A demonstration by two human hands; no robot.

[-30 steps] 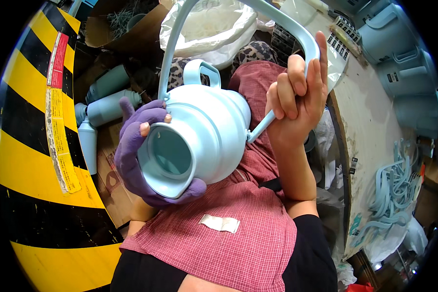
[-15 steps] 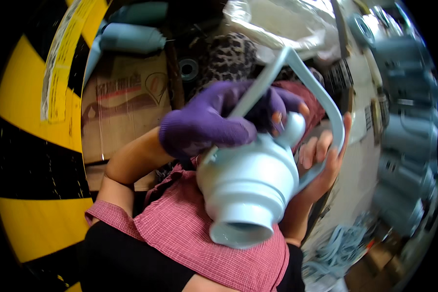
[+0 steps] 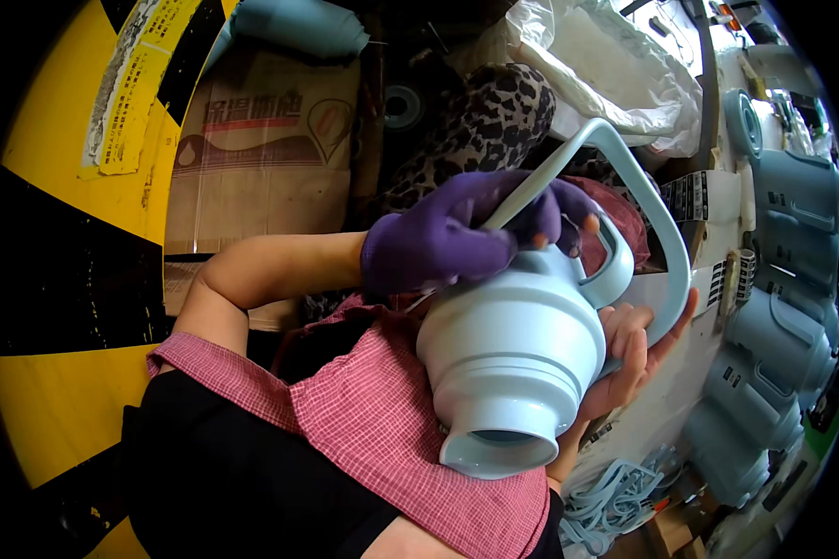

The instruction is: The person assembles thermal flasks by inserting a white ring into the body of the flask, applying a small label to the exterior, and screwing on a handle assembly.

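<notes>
The purple-gloved left grip (image 3: 447,238) touches a pale-blue jug (image 3: 513,335); the bare right grip (image 3: 629,359) curls around its arched handle (image 3: 676,256).

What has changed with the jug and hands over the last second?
The pale-blue jug has swung round: its mouth now points toward the apron. The gloved left hand has let go of the mouth and moved to the left side of the swing handle. The right hand stays at the handle's right side.

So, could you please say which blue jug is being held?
The jug over the pink apron, in the gloved left hand and bare right hand; others line the bench.
</notes>
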